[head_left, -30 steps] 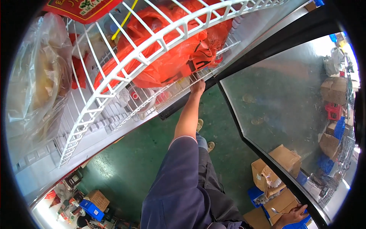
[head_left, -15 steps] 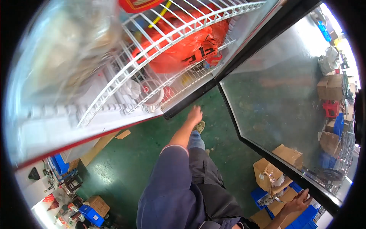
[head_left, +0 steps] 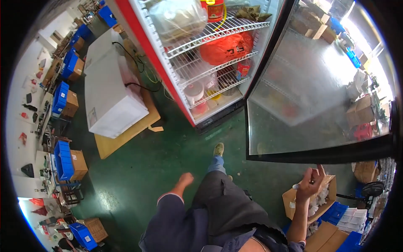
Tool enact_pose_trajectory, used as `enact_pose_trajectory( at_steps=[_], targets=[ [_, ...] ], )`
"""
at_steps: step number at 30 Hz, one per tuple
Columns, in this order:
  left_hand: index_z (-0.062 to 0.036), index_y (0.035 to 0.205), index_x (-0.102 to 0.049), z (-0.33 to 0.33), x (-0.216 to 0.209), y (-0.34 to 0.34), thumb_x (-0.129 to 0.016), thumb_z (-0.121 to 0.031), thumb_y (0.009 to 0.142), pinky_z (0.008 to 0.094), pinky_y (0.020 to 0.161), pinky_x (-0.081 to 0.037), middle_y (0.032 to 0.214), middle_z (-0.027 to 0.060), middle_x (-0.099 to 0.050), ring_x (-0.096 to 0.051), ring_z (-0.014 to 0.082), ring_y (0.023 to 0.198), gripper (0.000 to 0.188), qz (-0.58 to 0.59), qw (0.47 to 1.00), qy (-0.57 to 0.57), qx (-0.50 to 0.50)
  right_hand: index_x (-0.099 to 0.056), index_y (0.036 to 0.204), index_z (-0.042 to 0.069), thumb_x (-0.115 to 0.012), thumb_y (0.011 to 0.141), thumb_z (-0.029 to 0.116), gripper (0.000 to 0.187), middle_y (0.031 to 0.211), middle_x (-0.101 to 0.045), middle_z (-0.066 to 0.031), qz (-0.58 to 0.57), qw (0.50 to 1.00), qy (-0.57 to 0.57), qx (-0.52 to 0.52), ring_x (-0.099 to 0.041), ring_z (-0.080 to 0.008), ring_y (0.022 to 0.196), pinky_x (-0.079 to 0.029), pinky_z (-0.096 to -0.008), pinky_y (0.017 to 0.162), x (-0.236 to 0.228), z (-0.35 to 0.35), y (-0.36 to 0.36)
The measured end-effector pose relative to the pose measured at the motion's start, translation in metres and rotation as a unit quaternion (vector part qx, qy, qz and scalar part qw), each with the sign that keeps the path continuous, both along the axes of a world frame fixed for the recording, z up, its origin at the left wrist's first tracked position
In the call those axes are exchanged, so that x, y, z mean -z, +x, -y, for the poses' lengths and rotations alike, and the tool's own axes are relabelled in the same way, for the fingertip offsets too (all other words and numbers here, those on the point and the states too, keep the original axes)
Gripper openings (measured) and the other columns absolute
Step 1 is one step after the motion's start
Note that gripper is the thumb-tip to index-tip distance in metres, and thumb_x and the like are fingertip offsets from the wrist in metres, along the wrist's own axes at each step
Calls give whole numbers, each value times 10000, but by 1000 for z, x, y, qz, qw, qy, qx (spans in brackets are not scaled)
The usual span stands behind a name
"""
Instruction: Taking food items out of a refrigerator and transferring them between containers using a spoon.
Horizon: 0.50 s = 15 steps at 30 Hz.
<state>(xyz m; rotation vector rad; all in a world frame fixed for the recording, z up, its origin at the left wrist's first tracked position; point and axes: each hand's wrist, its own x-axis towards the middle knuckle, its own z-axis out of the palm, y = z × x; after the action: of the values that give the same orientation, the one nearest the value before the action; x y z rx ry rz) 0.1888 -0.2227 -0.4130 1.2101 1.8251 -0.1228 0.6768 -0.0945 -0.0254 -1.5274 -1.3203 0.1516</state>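
Observation:
The upright fridge [head_left: 197, 122], white inside with a red side, stands with its glass door [head_left: 289, 113] swung out to the right. My right hand [head_left: 310, 185] is just by the door's black edge, its index finger reaching up to the frame; I cannot tell whether it touches. The other fingers are curled round a small shiny spoon [head_left: 296, 186], only its end showing. My left hand [head_left: 184, 180] hangs closed over the green floor, with nothing visible in it. Inside, wire shelves carry an orange plastic bag [head_left: 226, 48], a white tub [head_left: 194, 91] and a red tub [head_left: 213, 11].
A large white box-shaped appliance [head_left: 113, 96] lies on cardboard left of the fridge. Blue bins [head_left: 61, 98] and cartons line the left benches. An open carton [head_left: 289, 200], white papers [head_left: 351, 220] and a black fan [head_left: 372, 190] stand at the right.
The fridge now appears farther off and more of it shows. The door has swung. My left hand has drawn back from the fridge; my right hand has come up along the door edge.

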Motion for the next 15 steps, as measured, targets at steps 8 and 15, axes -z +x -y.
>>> enact_pose_trajectory(
  at_steps=[8,15],
  targets=[
    [-85,940,-757,116,-20,-35,-600,-298,841,501,885,-529,986,196,-727,-686,400,973,283,-5,991,25,-135,-582,1308,-15,-661,870,-22,444,615,-533,-31,81,975,11,-207,-457,-69,517,-392,-225,508,-35,19,-113],
    [-117,1058,-746,152,-27,-80,-610,-343,855,460,929,-532,1067,161,-733,-688,362,1034,333,26,975,70,-211,-524,1424,62,-635,899,5,540,619,-477,-14,48,979,-6,-197,-413,-70,567,-348,-236,528,-39,18,-200]
  ],
)
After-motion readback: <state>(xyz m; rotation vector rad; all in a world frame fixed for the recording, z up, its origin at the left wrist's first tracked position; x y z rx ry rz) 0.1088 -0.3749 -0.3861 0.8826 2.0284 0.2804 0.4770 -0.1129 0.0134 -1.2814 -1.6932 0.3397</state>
